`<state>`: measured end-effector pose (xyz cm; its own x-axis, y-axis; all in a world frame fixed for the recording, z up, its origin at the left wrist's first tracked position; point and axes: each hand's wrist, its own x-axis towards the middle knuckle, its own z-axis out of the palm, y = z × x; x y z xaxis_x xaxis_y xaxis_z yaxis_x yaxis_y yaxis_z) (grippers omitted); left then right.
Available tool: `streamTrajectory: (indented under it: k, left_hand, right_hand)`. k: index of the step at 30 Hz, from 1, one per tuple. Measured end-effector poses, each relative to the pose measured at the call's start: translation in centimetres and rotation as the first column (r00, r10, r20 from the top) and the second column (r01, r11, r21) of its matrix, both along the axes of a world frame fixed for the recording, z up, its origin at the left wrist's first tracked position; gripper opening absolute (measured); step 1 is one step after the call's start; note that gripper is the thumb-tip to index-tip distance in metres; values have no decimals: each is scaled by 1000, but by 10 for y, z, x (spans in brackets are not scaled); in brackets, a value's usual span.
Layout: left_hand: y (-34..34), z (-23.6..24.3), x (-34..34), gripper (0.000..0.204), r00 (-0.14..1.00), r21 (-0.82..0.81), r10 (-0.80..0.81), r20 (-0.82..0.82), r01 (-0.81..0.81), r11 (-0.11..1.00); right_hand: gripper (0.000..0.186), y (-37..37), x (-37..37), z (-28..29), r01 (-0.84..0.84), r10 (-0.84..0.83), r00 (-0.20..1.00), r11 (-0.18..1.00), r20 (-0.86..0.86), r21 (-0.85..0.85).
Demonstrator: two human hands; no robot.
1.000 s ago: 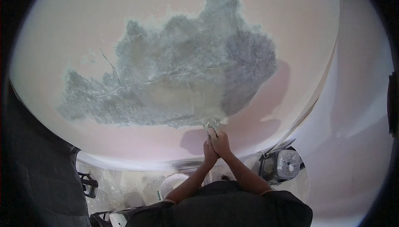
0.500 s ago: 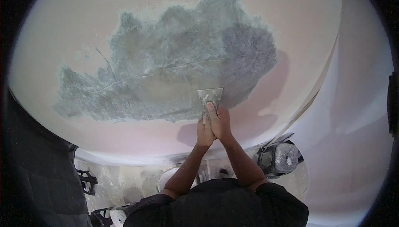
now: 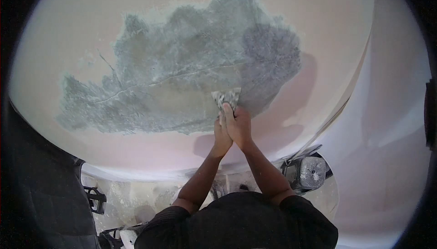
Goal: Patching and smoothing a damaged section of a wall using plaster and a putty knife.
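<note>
In the head view, a scraper (image 3: 226,96) with a flared blade stands out beyond the person's joined hands, its wide edge directed up and away from the body. The grip of the right hand (image 3: 240,123) is clamped on the scraper, with the thumb laid along its face, toward the base of the blade. The left hand (image 3: 221,136) presses against the right one, a little lower and to its left; its fingers are partly covered, so I cannot tell whether they close on the handle too. The handle is mostly hidden between the two palms, leaving the blade as the main part of the scraper in sight. Mottled light and dark smears cover it.

The blade lies over the lower part of an irregular grey patch (image 3: 177,48) on a pale pink wall (image 3: 136,151), below a thin wavy line (image 3: 175,76) that crosses the patch. Just to the right of the blade, the grey turns darker and more violet. Whether the blade's edge touches the wall is too fine to tell. Both forearms rise from black sleeves and converge at the scraper. A dark stool (image 3: 312,172) with a pale-spattered top stands to the right of the right forearm, well apart from the hands.
</note>
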<state>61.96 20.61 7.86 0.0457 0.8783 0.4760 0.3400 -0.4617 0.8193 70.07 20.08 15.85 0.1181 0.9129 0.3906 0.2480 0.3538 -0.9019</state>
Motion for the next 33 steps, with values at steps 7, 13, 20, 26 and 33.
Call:
streamTrajectory:
  k: [7, 13, 20, 26, 33]
  left_hand:
    - [-24, -121, 1, 47, 990, 30, 135, 34, -136, 990]
    - [-103, -108, -3, 54, 843, -741, 48, 535, 441, 505]
    - [-72, -69, -3, 55, 946, -117, 231, 226, -209, 971]
    - [-48, 12, -30, 47, 903, -205, -1, 429, 98, 974]
    - [-100, -91, -33, 40, 897, -680, 147, 416, 200, 706]
  right_hand:
    - [39, -12, 1, -79, 2, -3, 986, 1000, 166, 6]
    - [38, -68, 15, -149, 44, -6, 994, 939, 110, -341]
    - [36, -45, -3, -71, -154, 154, 988, 988, -3, -24]
    - [34, -25, -30, 8, -90, 105, 987, 988, 125, -124]
    - [37, -41, -35, -157, -81, 106, 987, 978, 123, -192]
